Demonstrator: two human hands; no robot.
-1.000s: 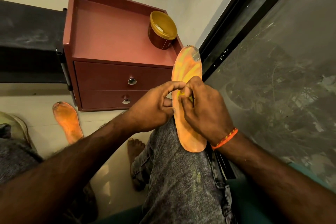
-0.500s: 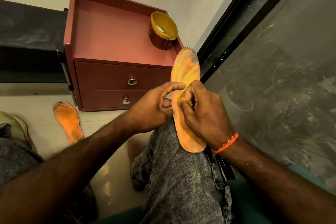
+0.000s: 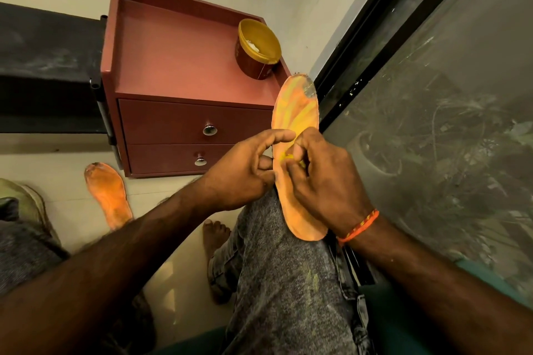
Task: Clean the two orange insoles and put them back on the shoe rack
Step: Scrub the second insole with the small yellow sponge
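Note:
An orange insole (image 3: 294, 106) with yellow streaks and a grey dirty patch at its toe stands lengthwise on my right knee. My left hand (image 3: 242, 173) grips its left edge at mid-length, forefinger curled over the front. My right hand (image 3: 323, 179), with an orange thread round the wrist, pinches something small and yellow against the insole's middle. The second orange insole (image 3: 108, 196) lies flat on the pale floor at the left, dirty at its toe.
A red-brown two-drawer cabinet (image 3: 178, 72) stands against the wall, a yellow-rimmed tub (image 3: 256, 49) on its top at the right. A dark-framed glass pane (image 3: 432, 124) runs along the right. A dark shelf (image 3: 43, 66) is at the left. My bare foot (image 3: 215, 239) rests on the floor.
The insole and both hands have shifted slightly; the right fingers have moved a little along the insole's middle. The grip is unchanged.

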